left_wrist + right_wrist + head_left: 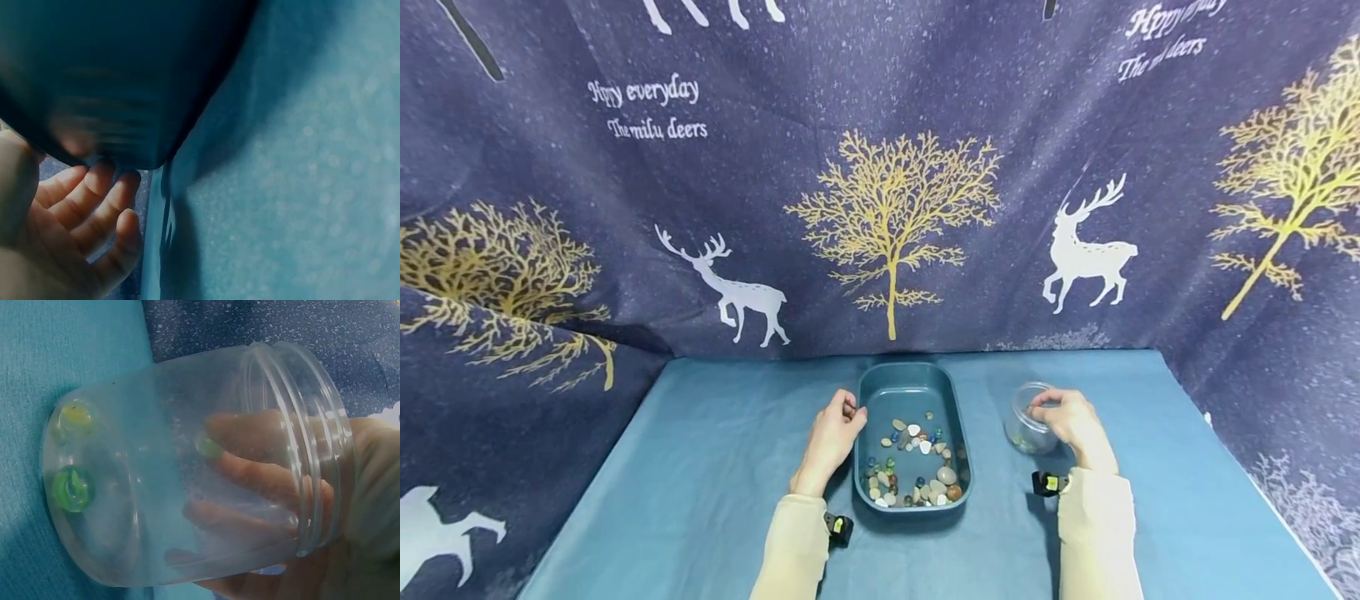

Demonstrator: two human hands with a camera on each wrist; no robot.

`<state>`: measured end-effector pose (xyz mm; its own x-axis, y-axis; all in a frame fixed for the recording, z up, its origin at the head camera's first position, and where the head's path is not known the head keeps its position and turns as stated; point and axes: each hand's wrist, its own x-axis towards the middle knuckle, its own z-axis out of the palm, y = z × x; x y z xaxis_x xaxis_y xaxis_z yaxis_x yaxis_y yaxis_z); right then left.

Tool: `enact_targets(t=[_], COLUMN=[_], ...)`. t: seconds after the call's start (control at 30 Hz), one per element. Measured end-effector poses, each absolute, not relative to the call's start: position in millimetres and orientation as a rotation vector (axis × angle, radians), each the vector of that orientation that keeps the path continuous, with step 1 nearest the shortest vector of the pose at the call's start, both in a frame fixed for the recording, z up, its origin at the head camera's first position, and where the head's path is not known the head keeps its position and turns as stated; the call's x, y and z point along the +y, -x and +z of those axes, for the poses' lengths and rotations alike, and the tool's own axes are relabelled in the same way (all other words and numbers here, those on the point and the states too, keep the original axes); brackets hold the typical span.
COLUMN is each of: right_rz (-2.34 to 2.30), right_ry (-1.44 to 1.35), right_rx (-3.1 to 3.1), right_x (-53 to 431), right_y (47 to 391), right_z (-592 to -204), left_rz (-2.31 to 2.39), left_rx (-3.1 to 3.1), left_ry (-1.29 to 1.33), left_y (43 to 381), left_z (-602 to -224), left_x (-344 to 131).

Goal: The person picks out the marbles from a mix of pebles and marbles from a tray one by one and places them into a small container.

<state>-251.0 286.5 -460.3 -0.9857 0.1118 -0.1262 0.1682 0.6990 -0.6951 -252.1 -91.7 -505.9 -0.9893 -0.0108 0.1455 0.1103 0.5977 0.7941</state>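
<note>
At the left rim of the blue-green tray (895,379), my left hand (835,433) grips the edge, its thumb at the rim and fingertips (128,181) up against the outer side. Pebbles (946,476) and glass marbles lie in the tray, mostly towards its near end. Over on the right stands a clear plastic jar (187,375) without a lid. My right hand (1075,425) reaches through its mouth and pinches a green marble (209,448) between the fingertips. Down at the jar's bottom are a green marble (72,489) and a yellowish one (75,419).
A blue-green cloth (715,467) covers the table. Behind it and at both sides hangs a dark blue curtain (820,308) printed with deer and trees. The tray and jar stand apart, with a strip of cloth between them.
</note>
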Motion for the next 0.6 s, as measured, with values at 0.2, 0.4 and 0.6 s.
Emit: enact_targets(t=[0.2, 0.4, 0.6], right_rz=[-1.179, -1.179, -1.172], right_ry=[-0.156, -0.112, 0.056], right_rx=[2.847, 2.862, 3.101], right_x=[284, 284, 282], right_y=[253, 250, 242], right_z=[-460, -454, -438], left_rz=[-1.385, -1.372, -1.361], left_rx=[-2.667, -2.689, -2.699], left_ry=[0.078, 0.069, 0.082], left_y=[251, 250, 252], left_z=[-506, -505, -506], left_x=[-95, -95, -93])
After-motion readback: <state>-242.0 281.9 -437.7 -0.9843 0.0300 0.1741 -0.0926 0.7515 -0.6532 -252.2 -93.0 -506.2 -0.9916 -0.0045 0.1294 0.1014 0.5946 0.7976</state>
